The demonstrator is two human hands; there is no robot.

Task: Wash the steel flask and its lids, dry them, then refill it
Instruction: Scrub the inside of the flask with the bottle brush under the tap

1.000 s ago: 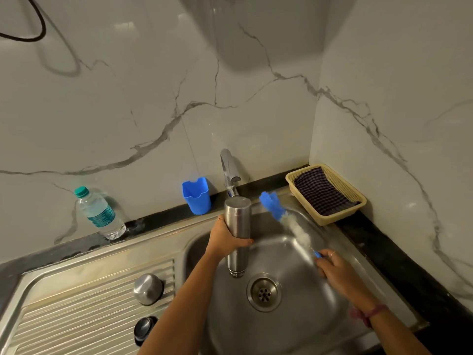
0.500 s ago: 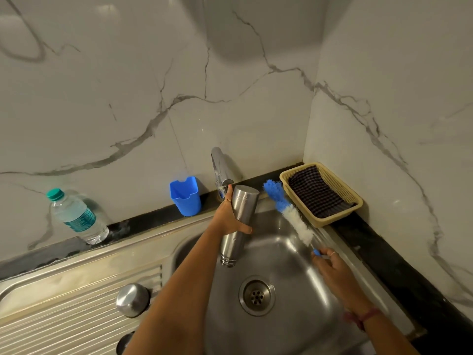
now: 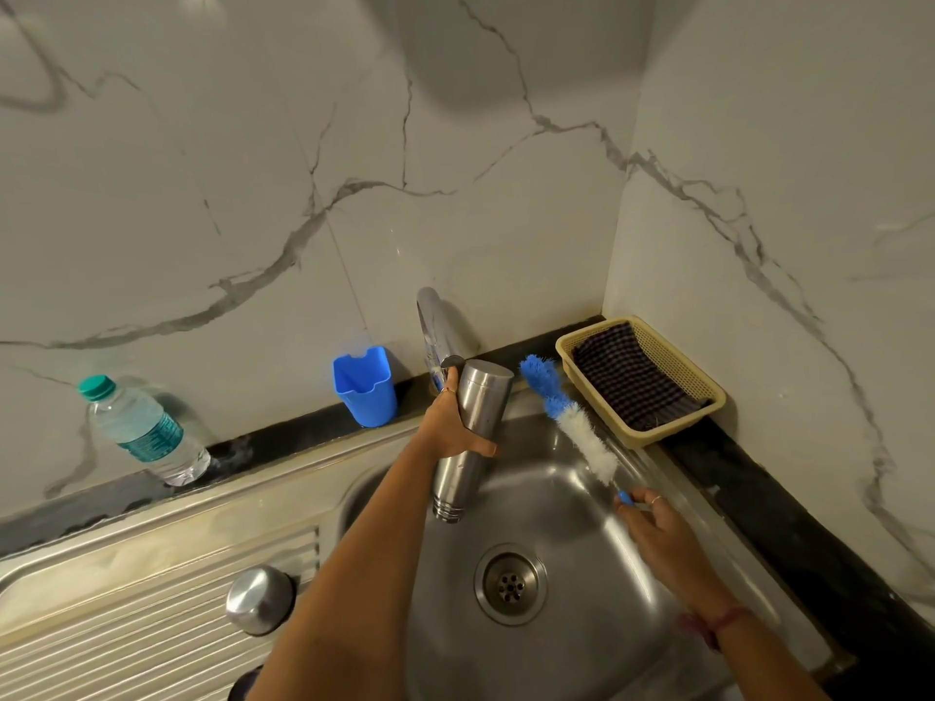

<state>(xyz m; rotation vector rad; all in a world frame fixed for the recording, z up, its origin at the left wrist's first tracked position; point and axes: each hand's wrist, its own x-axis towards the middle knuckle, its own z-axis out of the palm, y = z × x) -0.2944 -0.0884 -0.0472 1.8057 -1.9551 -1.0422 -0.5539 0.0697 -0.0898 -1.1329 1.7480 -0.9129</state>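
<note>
Flask held mouth-down over sink, tilted, base beside tap. Left hand wrapped round its middle — sound hold; steel judged rigid, slick when wet. Right hand pinched on brush handle. Basket near brush head; basin open below.

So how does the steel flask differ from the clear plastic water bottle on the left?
The steel flask is opaque bare metal, uncapped, held upside down over the sink in the left hand. The clear plastic water bottle is see-through, closed with a teal cap, wears a teal label and stands on the black counter, untouched. Both are slim cylinders.
</note>
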